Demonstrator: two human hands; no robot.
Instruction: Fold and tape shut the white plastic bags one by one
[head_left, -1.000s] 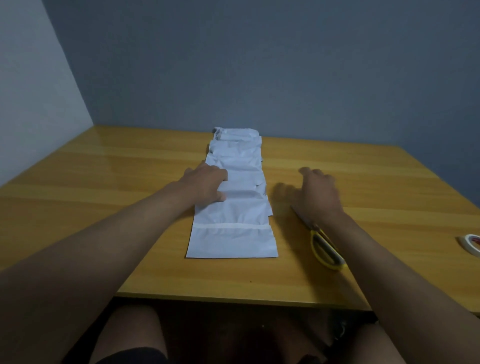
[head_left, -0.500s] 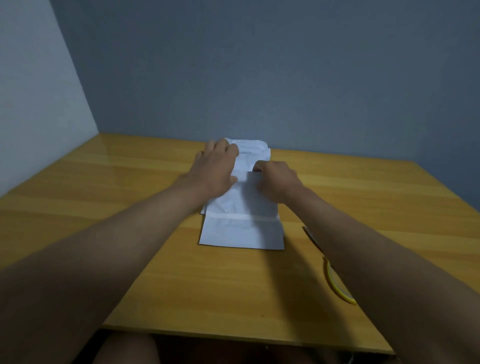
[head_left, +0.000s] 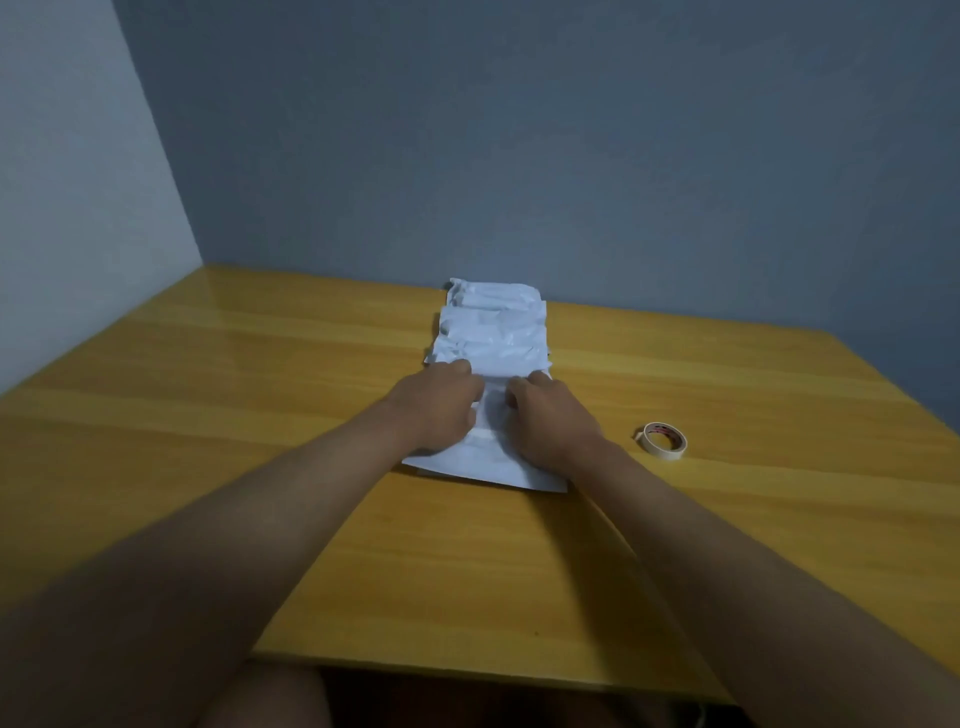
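bags: white plastic bags lie in a row on the counter, overlapping, one long strip running away from the person toward the far wall.
near bag: front bag is flat, closest to the person, under both hands. its near edge sits well back from the counter's front edge.
long axis: strip runs near-to-far. each bag's wide side runs l-to-r, so a fold would roll near-far.
left hand: left hand lies on the l half of the front bag, fingers curled down at the bag's far end. looks like a pinch grip on the plastic, narrow, but fingertips are partly hidden.
right hand: right hand lies on the r half, same way, fingers bent onto the bag. the two hands are just beside each other w/ a thin strip of bag between.
which is nearer: both hands are on the bag. r hand is nearer the tape.
tape: tape roll lies flat on the counter, to the r of the front bag, near the r wrist, not touching it.
step (my guess): starting the fold on the first bag. no tape on it yet, i think.
writing: some red marks inside the tape roll, too small to read. no words seen on the bags.
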